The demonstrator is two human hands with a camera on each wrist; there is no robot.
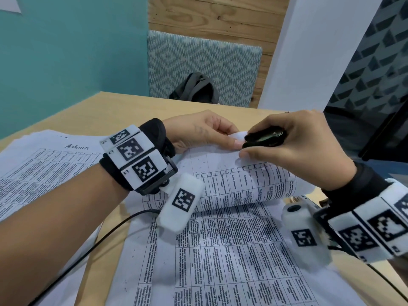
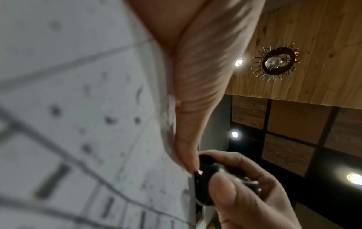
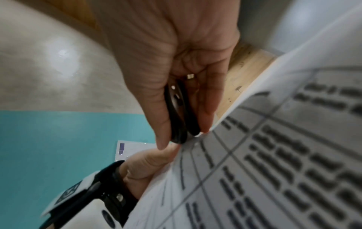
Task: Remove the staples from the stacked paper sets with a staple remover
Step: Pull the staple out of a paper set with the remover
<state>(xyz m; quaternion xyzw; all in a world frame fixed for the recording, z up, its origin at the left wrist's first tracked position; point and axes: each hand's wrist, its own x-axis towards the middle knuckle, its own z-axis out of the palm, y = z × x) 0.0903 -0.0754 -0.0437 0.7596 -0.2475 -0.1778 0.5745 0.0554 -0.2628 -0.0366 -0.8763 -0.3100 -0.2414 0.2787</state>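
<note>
The black staple remover (image 1: pixel 263 138) is pinched between thumb and fingers of the right hand (image 1: pixel 302 149), its tip against the lifted far corner of the top paper set (image 1: pixel 242 180), just beside the left thumb. The left hand (image 1: pixel 198 133) grips that raised corner, curling the sheets up off the printed stack (image 1: pixel 220 250) on the wooden table (image 1: pixel 123 111). More papers (image 1: pixel 44 160) lie to the left, and a dark bag (image 1: pixel 194 89) sits beyond the table's far edge.
</note>
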